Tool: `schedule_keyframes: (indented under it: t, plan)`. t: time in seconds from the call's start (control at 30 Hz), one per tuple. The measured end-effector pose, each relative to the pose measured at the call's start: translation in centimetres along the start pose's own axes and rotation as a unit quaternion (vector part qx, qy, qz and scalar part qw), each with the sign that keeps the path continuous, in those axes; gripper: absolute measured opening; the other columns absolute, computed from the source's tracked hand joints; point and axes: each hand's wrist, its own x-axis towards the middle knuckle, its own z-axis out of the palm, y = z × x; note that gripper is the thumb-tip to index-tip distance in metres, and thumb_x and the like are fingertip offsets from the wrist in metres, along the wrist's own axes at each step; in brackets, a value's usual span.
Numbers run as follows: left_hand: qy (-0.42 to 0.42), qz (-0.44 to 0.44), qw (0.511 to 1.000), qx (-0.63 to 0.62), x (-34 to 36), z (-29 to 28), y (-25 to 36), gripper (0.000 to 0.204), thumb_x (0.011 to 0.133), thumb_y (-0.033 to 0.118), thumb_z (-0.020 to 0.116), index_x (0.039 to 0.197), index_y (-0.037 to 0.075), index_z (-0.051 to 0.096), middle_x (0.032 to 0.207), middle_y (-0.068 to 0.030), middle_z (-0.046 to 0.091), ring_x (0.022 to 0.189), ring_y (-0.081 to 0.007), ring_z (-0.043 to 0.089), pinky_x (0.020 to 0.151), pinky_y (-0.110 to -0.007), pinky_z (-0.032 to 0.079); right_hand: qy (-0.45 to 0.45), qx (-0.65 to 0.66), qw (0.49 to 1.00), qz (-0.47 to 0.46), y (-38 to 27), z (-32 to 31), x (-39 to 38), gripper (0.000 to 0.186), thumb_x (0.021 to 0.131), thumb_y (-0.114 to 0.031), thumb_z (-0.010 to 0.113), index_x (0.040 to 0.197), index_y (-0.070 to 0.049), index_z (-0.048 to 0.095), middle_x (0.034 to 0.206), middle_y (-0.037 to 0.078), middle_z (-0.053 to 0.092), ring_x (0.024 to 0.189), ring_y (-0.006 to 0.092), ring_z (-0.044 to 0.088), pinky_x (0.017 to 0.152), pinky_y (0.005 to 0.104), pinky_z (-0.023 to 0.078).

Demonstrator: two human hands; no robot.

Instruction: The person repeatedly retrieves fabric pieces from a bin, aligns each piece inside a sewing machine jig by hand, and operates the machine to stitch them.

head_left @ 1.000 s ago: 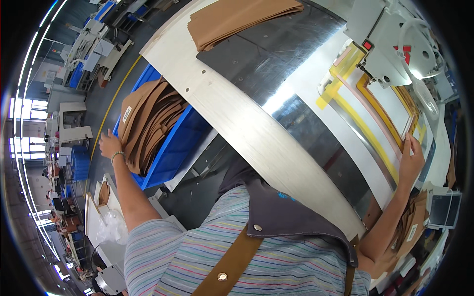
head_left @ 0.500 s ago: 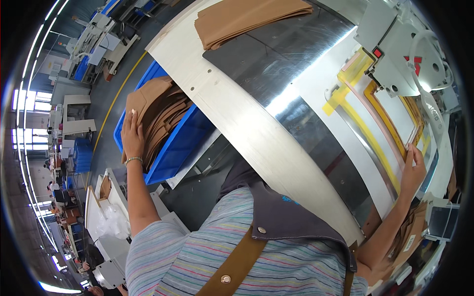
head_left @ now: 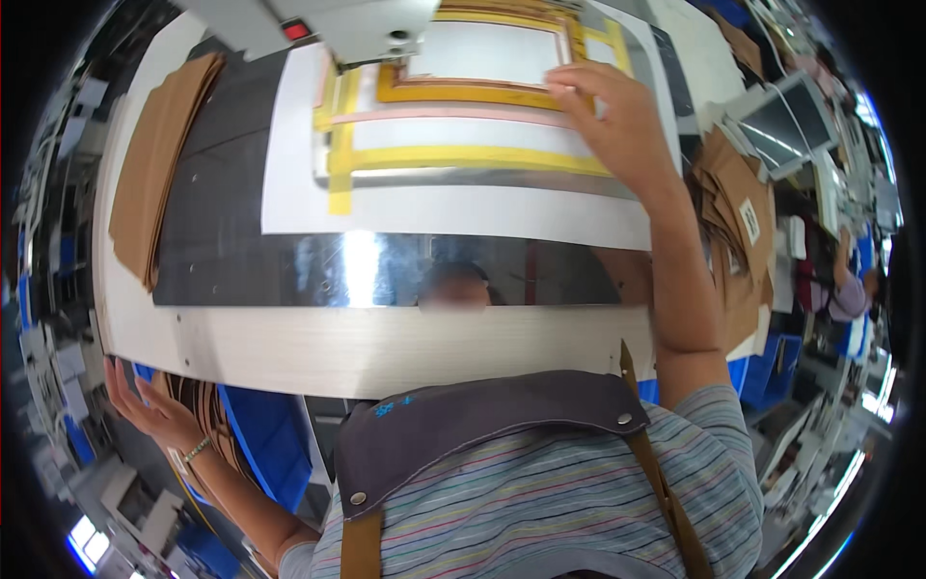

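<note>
On my far left, my left hand (head_left: 154, 410) hangs below the counter (head_left: 386, 347) edge with its fingers (head_left: 121, 381) spread and loose, holding nothing, just beside the brown pieces (head_left: 207, 410) in the blue bin (head_left: 260, 444). A stack of brown sheets (head_left: 154, 154) lies on the counter's left end. Toward the right, my right hand (head_left: 617, 121) rests on the yellow-taped frame (head_left: 463, 96) under the sewing machine head (head_left: 357, 24), fingers pressed flat on its right edge. More brown pieces (head_left: 738, 222) lie further right.
</note>
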Motion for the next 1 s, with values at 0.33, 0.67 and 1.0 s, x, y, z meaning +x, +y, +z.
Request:
schedule_keyframes:
  t: [0.33,0.67,1.0]
  plan:
    - [-0.267,0.253,0.848,-0.381,13.5,15.5,29.6,0.033,0.088,0.010,0.082,0.118,0.002,0.072,0.117,-0.0115,0.070,0.108,-0.0345,0.068,0.094,-0.042,0.056,-0.062,-0.003,0.993,-0.101,-2.2,3.8,-3.2,0.020,0.095,-0.015,0.075,0.112,-0.005,0.077,0.111,0.011,0.077,0.104,0.0313,0.070,0.089,0.0421,0.057]
    - [-0.355,0.135,0.832,-0.405,13.3,18.8,30.7,0.028,0.085,0.013,0.086,0.106,0.003,0.070,0.096,-0.0075,0.064,0.089,-0.0237,0.065,0.082,-0.036,0.054,-0.101,0.053,0.986,-0.119,-1.1,3.9,-2.1,0.019,0.092,-0.009,0.074,0.111,-0.007,0.076,0.111,0.006,0.076,0.106,0.0285,0.068,0.092,0.0415,0.055]
    - [-0.338,0.057,0.788,-0.512,13.2,19.1,30.7,0.008,0.093,0.007,0.080,0.095,0.001,0.074,0.094,-0.0027,0.066,0.080,-0.0117,0.059,0.071,-0.026,0.048,-0.044,0.098,0.991,-0.082,-2.8,3.5,-0.4,0.020,0.097,-0.019,0.074,0.112,-0.007,0.076,0.110,0.009,0.077,0.107,0.0286,0.069,0.090,0.0411,0.056]
